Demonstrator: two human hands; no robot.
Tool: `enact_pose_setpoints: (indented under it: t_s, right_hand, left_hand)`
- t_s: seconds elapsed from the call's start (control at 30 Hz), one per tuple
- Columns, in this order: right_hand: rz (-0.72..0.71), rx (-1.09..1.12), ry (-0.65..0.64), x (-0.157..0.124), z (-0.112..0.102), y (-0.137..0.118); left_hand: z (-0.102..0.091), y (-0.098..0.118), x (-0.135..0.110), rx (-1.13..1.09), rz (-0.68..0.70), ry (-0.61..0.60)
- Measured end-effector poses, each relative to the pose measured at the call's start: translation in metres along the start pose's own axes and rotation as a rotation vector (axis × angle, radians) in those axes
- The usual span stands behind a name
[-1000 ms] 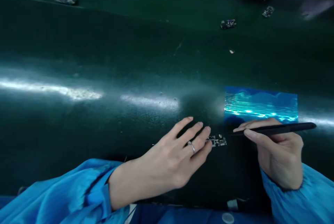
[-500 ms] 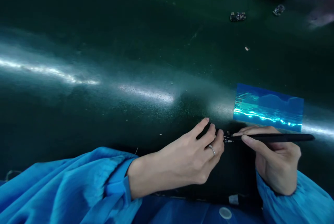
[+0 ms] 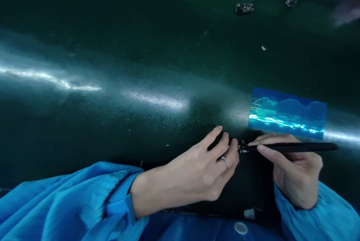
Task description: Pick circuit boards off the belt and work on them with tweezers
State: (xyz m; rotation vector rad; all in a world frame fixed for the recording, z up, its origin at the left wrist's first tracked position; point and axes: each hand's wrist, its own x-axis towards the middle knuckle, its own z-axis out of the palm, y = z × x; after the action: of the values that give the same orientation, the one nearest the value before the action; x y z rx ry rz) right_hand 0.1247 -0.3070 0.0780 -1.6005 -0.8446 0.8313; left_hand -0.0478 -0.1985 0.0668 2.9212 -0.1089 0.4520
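Sleeves (image 3: 84, 203): blue, both arms, nearest the cam
L hand (image 3: 202, 169): fingers bunched, tips closed on small board (image 3: 242, 148), prob. to steady it; ring (image 3: 224, 160) on one finger
R hand (image 3: 296, 169): clamped pen-style on black tool (image 3: 292, 147), tip at the small board
Small board: on green mat (image 3: 140, 121) btw. both hands, mostly hidden
Blue sheet (image 3: 287, 113): flat, just behind R hand
Far boards (image 3: 244, 8): two, well apart
Writing: none legible

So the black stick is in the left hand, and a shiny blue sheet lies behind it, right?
No. The head view shows the black stick in the right hand, not the left hand; the shiny blue sheet does lie behind it.
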Motion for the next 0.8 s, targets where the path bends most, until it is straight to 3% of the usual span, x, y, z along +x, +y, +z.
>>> enact_pose_setpoints:
  t_s: [0.8]
  right_hand:
    - [0.012, -0.001, -0.021, 0.0009, 0.0017, 0.0008]
  left_hand:
    - [0.0016, 0.0009, 0.0001, 0.020, -0.018, 0.010]
